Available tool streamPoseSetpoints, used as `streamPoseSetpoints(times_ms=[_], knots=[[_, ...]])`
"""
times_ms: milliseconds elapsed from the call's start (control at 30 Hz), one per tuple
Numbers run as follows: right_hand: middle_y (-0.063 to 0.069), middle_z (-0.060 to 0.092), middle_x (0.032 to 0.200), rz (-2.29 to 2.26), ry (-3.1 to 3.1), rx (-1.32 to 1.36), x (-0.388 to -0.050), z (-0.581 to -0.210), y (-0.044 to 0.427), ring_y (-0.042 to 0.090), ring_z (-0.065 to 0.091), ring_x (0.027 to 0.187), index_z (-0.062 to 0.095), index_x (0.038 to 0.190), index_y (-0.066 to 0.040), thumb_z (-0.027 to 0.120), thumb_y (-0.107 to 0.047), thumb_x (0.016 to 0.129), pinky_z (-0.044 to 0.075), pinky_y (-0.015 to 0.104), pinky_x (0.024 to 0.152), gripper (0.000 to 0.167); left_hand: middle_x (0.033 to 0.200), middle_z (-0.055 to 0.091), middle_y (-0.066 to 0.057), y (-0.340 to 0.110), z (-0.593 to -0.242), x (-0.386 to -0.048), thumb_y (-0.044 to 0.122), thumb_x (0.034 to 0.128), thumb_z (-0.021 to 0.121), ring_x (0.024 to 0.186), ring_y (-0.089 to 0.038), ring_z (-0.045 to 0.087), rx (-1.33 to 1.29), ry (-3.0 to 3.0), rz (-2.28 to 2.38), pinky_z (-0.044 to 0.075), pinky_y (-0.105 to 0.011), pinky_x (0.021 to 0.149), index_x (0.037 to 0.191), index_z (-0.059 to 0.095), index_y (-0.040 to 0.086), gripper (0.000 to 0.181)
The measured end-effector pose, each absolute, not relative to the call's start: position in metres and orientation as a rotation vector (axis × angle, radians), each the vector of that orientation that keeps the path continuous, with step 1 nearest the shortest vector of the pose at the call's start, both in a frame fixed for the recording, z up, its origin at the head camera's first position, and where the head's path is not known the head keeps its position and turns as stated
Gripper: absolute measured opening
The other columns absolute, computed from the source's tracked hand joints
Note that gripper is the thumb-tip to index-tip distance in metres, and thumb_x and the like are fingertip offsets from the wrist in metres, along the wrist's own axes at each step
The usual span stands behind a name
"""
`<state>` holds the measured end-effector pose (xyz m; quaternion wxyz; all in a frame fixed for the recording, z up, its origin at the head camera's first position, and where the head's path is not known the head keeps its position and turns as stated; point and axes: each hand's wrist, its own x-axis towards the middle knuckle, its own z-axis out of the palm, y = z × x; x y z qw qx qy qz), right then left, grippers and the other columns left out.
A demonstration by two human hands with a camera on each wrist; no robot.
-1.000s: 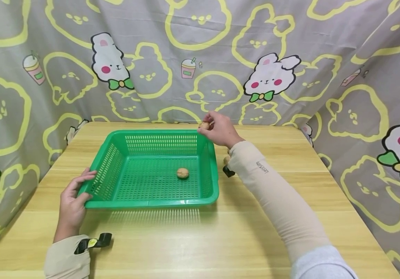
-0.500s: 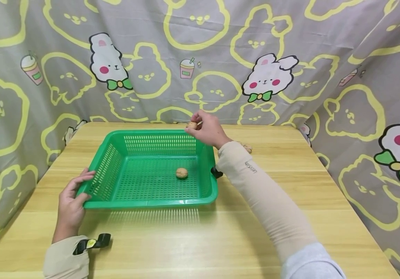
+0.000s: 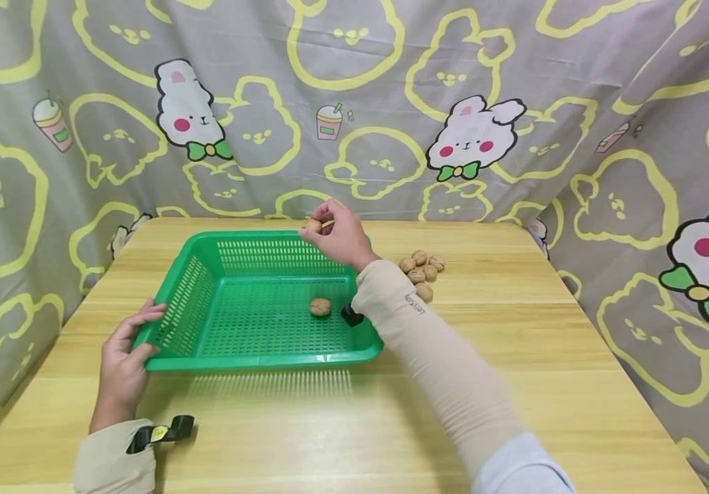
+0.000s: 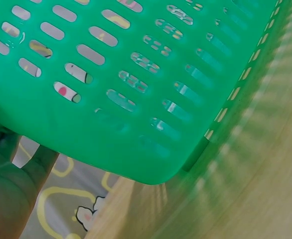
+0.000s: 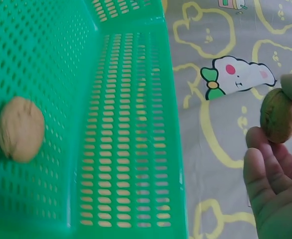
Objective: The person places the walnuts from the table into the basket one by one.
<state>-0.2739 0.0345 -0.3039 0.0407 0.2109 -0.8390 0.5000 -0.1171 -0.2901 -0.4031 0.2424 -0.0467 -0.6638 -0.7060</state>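
A green plastic basket [image 3: 255,361] with slotted walls stands on the table. My left hand [image 3: 124,363] grips its left rim near the front corner; in the left wrist view the basket wall hides part of that hand's fingers. Over the basket's back rim, my right hand [image 3: 343,237] pinches a walnut [image 3: 313,226] between thumb and fingers. The right wrist view shows this held walnut [image 5: 279,115] outside the basket wall. Another walnut [image 3: 320,307] lies on the basket floor, right of its middle.
Several walnuts [image 3: 419,267] lie in a loose pile on the wooden table [image 3: 484,343], right of the basket and partly behind the right sleeve. A patterned grey curtain [image 3: 379,82] hangs behind the table and at its sides.
My right hand has moved left along the back rim with its walnut. The pile has come out from behind the right sleeve. My left hand keeps its grip on the basket.
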Motion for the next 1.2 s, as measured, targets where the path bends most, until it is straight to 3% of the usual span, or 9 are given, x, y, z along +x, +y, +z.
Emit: streamPoseSetpoints(times_ms=[733,1033,1200], knots=[[0.004,0.057,0.106,1.474,-2.909,0.569,-0.274,-0.343,0.026,0.019,0.056,0.085,0.052,0.108,-0.013,0.067,-0.031,0.091,0.048,0.032,0.070,0.030,0.120,0.065,0.002,-0.294,-0.408,-0.116,-0.028,0.0699,0.033,0.140,-0.019,0.033,-0.144,-1.865,-1.893,0.029,-0.017,0.108,0.113,0.058,-0.014,0.052],[0.004,0.054,0.089,1.262,-3.148,0.688,-0.283,-0.351,0.031,0.015,0.046,0.069,0.055,0.109,-0.012,0.063,-0.024,0.093,0.041,0.029,0.061,0.021,0.119,0.066,0.002,-0.292,-0.405,-0.115,-0.028,0.0695,0.033,0.139,-0.017,0.035,-0.130,-1.863,-1.884,0.028,-0.018,0.109,0.112,0.059,-0.014,0.052],[0.005,0.056,0.098,1.106,-3.296,0.705,-0.286,-0.354,0.032,0.017,0.045,0.068,0.060,0.114,-0.011,0.059,-0.019,0.093,0.039,0.030,0.058,0.022,0.118,0.066,0.002,-0.290,-0.405,-0.115,-0.028,0.0689,0.033,0.138,-0.018,0.036,-0.129,-1.853,-1.886,0.029,-0.018,0.108,0.111,0.059,-0.014,0.051]])
